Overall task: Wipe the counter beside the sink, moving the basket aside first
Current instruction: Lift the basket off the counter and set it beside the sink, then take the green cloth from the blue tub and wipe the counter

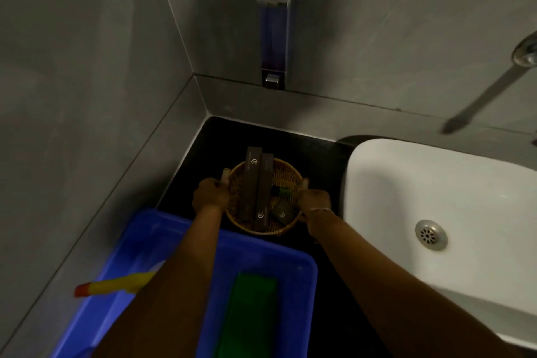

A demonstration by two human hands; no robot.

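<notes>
Left hand point(209, 194) and right hand point(315, 201) have fingers curled tight on opposite rims of the round woven wicker basket point(287, 173), on the black counter point(212, 136) left of the white sink point(406, 183). Risk: the two long brown boxes point(257, 183) overhang the far rim, so tilting could spill them; the blue plastic tub point(162, 229) crowds the near side.

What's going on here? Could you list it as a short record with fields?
place: dark counter in a corner, left of a white sink
basket: round, wicker, on the counter, holding two long brown boxes and small items
left hand: grips the basket's left rim
right hand: grips the basket's right rim
tub: blue, nearer the person, with a green cloth inside
wall: soap dispenser above the basket
stage: basket not yet moved aside
</notes>
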